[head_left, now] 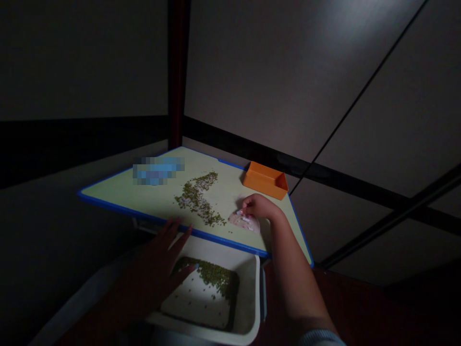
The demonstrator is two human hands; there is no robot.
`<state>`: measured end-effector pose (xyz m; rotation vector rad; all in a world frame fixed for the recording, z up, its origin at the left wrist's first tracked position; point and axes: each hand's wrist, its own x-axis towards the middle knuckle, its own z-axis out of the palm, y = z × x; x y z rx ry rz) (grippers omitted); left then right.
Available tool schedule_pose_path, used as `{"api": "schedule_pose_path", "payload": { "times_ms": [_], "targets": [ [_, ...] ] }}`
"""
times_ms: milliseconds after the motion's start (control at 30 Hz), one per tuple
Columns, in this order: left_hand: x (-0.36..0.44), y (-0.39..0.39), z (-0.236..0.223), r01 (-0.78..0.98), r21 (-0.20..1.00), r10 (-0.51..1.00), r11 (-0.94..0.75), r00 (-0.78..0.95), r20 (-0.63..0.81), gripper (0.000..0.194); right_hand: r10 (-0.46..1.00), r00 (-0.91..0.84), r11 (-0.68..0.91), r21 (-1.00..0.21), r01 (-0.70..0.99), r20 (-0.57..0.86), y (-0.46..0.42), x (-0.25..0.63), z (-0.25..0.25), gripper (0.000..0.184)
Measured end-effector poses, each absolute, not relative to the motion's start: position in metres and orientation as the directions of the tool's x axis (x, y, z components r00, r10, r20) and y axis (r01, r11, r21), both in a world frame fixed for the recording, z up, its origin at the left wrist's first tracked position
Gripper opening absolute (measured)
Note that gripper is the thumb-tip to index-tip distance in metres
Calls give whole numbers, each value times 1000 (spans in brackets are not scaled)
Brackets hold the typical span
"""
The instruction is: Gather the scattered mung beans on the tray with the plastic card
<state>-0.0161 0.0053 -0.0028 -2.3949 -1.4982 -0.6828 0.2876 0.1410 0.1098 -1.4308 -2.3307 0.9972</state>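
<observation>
My right hand [258, 206] is closed, with its fingers at the upper edge of a flat, pale pink, rounded piece [247, 222]. That piece rests on or just over the light tabletop, and its exact kind is unclear. To its left, small green grains [196, 197], perhaps beans, lie scattered in a curved band. My left hand [163, 259] is open, its fingers spread at the table's near edge and its thumb over a white basin [252, 288]. More green grains [218, 278] lie in the basin, mostly along its far side.
An orange open box [264, 179] stands at the table's far right edge. A blurred-out blue item [158, 170] lies at the far left. The table [133, 192] has a blue rim and stands against grey panels [252, 72]. A dark red post [177, 72] rises behind its far corner.
</observation>
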Motion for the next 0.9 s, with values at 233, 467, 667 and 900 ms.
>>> {"api": "schedule_pose_path", "payload": {
  "times_ms": [233, 467, 667, 900],
  "targets": [
    [-15, 6, 0, 887, 77, 786, -454, 359, 503, 77, 917, -388, 305, -463, 832, -93, 139, 289, 116, 17],
    [-13, 4, 4, 891, 78, 792, -447, 353, 499, 79, 945, -327, 302, -336, 892, -21, 140, 287, 118, 18],
    [-14, 6, -1, 897, 23, 777, -441, 369, 510, 78, 924, -374, 378, -331, 864, 79, 142, 275, 107, 21],
    [-13, 5, 0, 892, 20, 768, -452, 378, 517, 78, 875, -475, 460, -475, 750, 98, 140, 270, 104, 21]
  ]
}}
